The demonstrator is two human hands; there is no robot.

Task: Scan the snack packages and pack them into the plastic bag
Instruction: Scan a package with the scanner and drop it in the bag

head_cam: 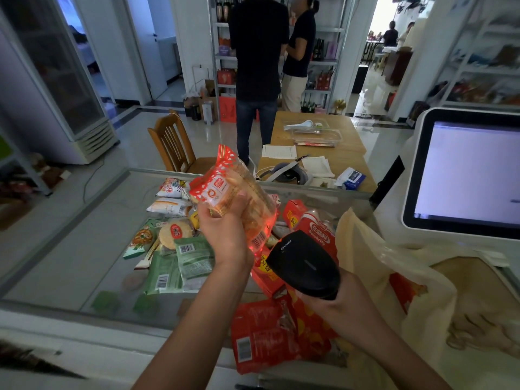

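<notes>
My left hand (222, 229) grips a clear cracker package (239, 192) with a red dotted top, raised above the glass counter (70, 249). My right hand (332, 299) holds a black barcode scanner (306, 263) just below and right of it. Red scanner light falls on the package's barcode (259, 240). Several snack packages lie on the counter: green ones (180, 266), white ones (168, 206) and red ones (267, 336). A pale plastic bag (394, 277) stands open at the right with something red inside.
A white checkout screen (464, 173) stands at the right. Beyond the counter are a wooden chair (171, 144) and a wooden table (318, 142) with papers and a clear tray. Two people stand by shelves at the back. A glass-door fridge (56, 80) is at left.
</notes>
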